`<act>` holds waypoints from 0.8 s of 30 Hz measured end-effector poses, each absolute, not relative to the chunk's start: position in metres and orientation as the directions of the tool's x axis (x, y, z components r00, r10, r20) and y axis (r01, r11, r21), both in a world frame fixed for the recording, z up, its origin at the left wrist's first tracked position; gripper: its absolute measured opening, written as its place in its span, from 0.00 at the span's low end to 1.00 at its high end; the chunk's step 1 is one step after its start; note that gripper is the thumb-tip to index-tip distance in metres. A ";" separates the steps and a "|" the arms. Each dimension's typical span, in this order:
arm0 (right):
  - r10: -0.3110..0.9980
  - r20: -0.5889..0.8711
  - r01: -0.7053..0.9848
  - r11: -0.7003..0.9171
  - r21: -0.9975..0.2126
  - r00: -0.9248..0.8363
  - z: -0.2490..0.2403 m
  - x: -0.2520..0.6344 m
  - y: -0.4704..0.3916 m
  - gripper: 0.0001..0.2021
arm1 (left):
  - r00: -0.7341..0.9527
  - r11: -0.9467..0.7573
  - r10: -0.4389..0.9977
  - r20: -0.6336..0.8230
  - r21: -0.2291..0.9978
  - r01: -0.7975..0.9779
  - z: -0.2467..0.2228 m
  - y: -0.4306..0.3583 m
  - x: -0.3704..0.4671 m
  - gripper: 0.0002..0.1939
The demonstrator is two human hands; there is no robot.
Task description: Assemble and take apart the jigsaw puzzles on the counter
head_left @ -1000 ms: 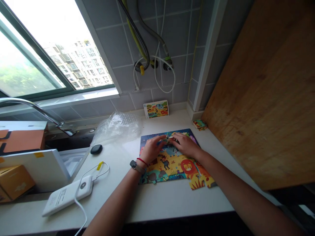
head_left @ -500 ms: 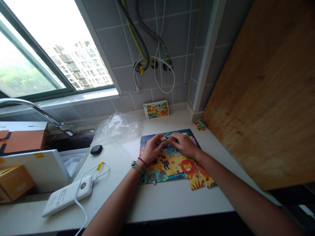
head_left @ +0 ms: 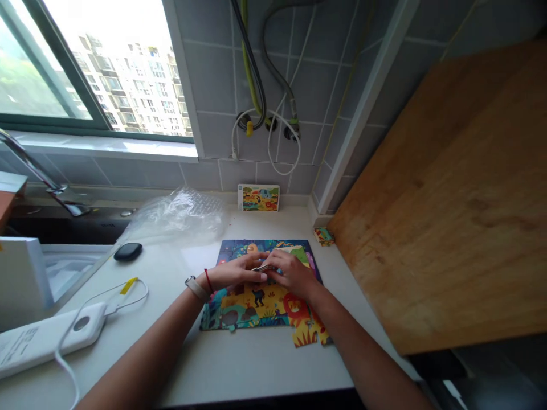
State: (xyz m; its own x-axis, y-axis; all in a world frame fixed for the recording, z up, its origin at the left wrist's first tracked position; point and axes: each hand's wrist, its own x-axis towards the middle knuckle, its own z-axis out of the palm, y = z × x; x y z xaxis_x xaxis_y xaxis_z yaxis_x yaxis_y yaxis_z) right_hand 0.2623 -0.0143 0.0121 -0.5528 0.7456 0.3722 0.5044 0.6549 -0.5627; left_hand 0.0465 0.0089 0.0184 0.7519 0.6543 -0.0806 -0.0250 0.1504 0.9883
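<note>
The head view showed a jigsaw puzzle lying on the table, partly put together, with lion pieces at its 5 o'clock side, reaching past its near edge. Above the middle of the puzzle, the right hand had its grip closed on a small stack of thin pieces, seen edge-on. The left hand was at 9 o'clock of this stack, with fingers and thumb on both sides of its end; whether this grip was pinching, I could not tell.

In my judgement, the step in hand was to sort the held pieces and choose one. The next move called for separating a single piece with the fingertips and comparing it with the picture card, which stood at 12 o'clock. Another pile of pieces lay at 2 o'clock, apart from the puzzle.
</note>
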 end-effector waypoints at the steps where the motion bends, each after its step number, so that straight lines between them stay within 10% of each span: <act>1: 0.746 0.367 0.507 0.654 -0.562 -0.555 0.013 0.261 -0.015 0.05 | 0.754 0.135 0.653 -0.078 0.991 -0.014 0.017 0.009 0.046 0.26; 18: 0.994 0.080 0.970 -0.050 -0.237 0.071 0.010 0.306 0.001 0.29 | 0.409 0.399 0.892 -0.190 0.754 -0.521 0.007 0.021 0.053 0.26; 24: 0.983 0.140 0.908 -0.052 -0.416 0.121 -0.006 0.313 0.011 0.34 | 0.543 0.486 0.826 -0.153 0.682 -0.546 0.008 0.010 0.060 0.28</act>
